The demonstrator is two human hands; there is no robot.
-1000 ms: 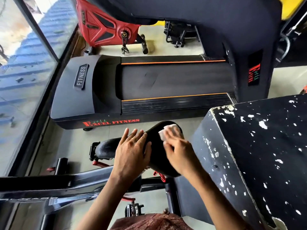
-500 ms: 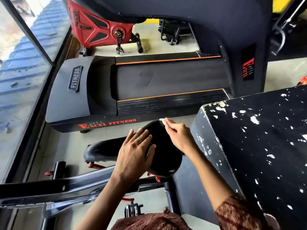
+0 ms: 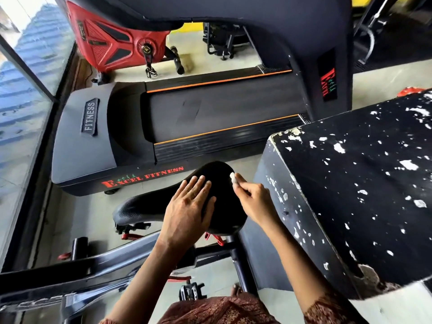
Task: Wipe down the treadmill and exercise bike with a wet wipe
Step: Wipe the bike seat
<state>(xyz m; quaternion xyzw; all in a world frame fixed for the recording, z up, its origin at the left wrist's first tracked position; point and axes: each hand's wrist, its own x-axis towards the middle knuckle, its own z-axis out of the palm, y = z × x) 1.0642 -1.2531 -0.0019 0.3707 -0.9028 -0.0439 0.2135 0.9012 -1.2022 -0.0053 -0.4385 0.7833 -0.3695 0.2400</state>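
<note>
- Exercise bike [image 3: 77, 265]: glossy black tubular frame crossing the lower left, with small red clamp levers under the seat and a toothed metal pedal [image 3: 192, 291] below.
- Saddle [image 3: 149, 204]: black, finely pebbled padding, narrow nose to the left and a broad rounded rear to the right. It sits just in front of the treadmill's near side.
- Left hand [image 3: 187, 213]: palm down and flat on the saddle top, fingers straight and close together, gripping nothing.
- Right hand [image 3: 253, 202]: fingers curled, pinching the wet wipe at the fingertips.
- Wet wipe [image 3: 232, 177]: a small white crumpled wad, pressed to the right rear edge of the saddle. Most of it is hidden in the fingers.
- Treadmill [image 3: 222, 113]: matte dark belt, ribbed side rails with thin orange stripes, and a smooth grey motor hood bearing a "FITNESS" badge. Red "EXCEL FITNESS" lettering runs along the near side.
- Box [image 3: 350, 195]: large, angular, black, its paint chipped to white flecks, just right of the saddle.
- Red machine [image 3: 112, 40]: angular moulded red housing beyond the treadmill.
- Window [image 3: 23, 90]: glass in a dark frame, at left.
</note>
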